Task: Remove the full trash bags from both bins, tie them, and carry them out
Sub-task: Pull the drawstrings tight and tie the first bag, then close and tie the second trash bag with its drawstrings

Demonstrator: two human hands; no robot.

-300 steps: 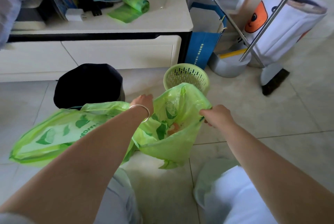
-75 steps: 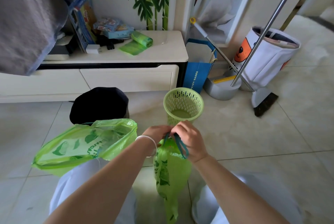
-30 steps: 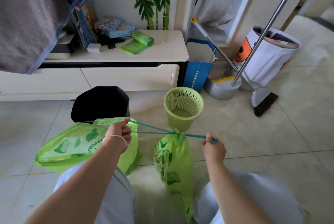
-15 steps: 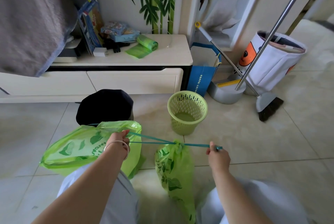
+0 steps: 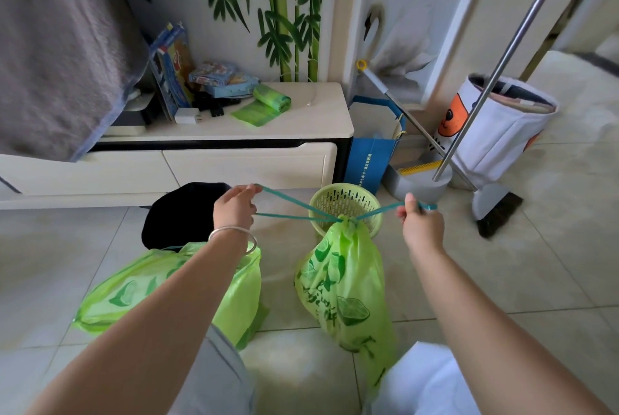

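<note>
A full green trash bag [image 5: 345, 284] hangs in front of me, its mouth cinched tight by a teal drawstring [image 5: 294, 210]. My left hand [image 5: 234, 210] grips the string's left ends and my right hand [image 5: 418, 223] grips the right end, pulled apart and taut. A second green trash bag [image 5: 234, 297], its mouth loose, lies on the floor at the left under my left forearm. Behind the hanging bag stands the green perforated bin [image 5: 348, 205]. The black bin [image 5: 181, 213] stands behind the second bag.
A white low cabinet [image 5: 234, 160] runs along the wall, with a roll of green bags [image 5: 268, 101] on top. A blue paper bag [image 5: 371, 153], a grey dustpan [image 5: 418, 180], a broom [image 5: 495, 210] and a white fabric basket [image 5: 502, 133] stand at the right.
Both hands have risen and the bag hangs higher, its knot now level with the green bin's rim. The drawstring stays taut between the hands.
</note>
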